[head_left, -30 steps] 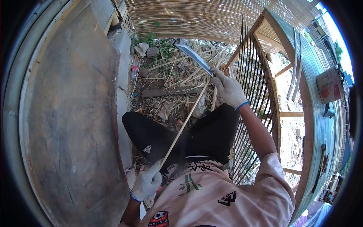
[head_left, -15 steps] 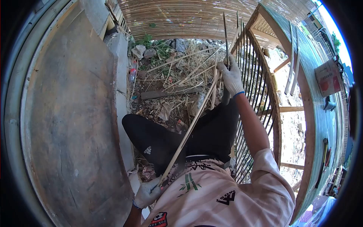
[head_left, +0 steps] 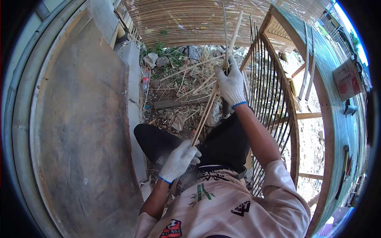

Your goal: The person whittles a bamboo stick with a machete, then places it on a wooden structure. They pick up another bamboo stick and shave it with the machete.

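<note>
Left hand (head_left: 179,159) in a white glove, closed around the lower part of a long bamboo strip (head_left: 206,112) running up toward 1 o'clock. Right hand (head_left: 230,84), gloved too, clenched on the strip's upper part together with a knife (head_left: 226,43), beside the slatted wooden frame (head_left: 274,91) at 3 o'clock. Bamboo litter (head_left: 186,79) on the ground at 12 o'clock.

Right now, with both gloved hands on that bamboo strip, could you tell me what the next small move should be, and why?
Probably slide the left hand up the bamboo strip: it grips low near the lap, far below the right hand, leaving a long unsupported span between.
</note>
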`<state>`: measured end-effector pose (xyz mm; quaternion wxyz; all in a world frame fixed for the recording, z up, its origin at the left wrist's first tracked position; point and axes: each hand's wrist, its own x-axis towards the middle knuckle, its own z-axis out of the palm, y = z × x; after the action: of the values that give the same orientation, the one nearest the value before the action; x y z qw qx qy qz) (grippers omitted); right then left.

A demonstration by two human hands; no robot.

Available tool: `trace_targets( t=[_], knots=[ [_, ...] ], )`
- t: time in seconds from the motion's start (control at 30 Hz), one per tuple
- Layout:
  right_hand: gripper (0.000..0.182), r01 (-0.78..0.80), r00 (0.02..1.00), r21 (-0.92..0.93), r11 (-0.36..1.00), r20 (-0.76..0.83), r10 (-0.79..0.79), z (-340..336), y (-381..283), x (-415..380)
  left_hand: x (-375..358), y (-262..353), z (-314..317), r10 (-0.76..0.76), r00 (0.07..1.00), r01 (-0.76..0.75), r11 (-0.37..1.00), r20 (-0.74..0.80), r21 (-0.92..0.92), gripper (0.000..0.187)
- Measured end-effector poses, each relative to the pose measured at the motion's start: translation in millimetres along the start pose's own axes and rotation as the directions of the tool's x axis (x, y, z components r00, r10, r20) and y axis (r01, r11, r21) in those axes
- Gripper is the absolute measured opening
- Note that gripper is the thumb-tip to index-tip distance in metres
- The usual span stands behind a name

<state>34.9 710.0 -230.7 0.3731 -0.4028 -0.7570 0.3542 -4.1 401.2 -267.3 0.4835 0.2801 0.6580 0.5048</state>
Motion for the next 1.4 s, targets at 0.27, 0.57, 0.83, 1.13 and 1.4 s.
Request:
trace_targets(
  t=[0.27, 0.57, 0.83, 1.13, 1.4],
  knots=[
    [0.061, 0.263, 0.825, -0.248, 0.932, 0.558, -0.084, -30.9, -1.5, -42.9, 17.8, 11.1, 2.0, -0.204, 0.968, 0.175, 0.966, -0.146, -0.189, 0.026],
    [0.057, 0.578, 0.452, -0.092, 0.811, 0.863, -0.225, -31.2, -6.0, -113.4, 30.6, 12.1, 1.5, -0.216, 0.953, 0.172, 0.962, -0.211, -0.211, 0.025],
    [0.058, 0.624, 0.483, -0.150, 0.767, 0.846, -0.228, -23.7, -11.2, -109.8, 23.1, 7.2, -4.9, -0.206, 0.953, 0.157, 0.963, -0.223, -0.219, 0.022],
    [0.056, 0.492, 0.697, -0.283, 0.824, 0.695, -0.178, -24.4, 27.5, -62.9, -25.9, -11.4, 0.1, -0.328, 0.932, 0.281, 0.924, -0.157, -0.260, 0.022],
    [0.060, 0.118, 0.882, -0.425, 0.897, 0.461, 0.102, -54.2, 37.6, -16.2, -79.0, -23.8, -10.3, -0.362, 0.919, 0.330, 0.923, -0.154, -0.198, 0.024]
  ],
)
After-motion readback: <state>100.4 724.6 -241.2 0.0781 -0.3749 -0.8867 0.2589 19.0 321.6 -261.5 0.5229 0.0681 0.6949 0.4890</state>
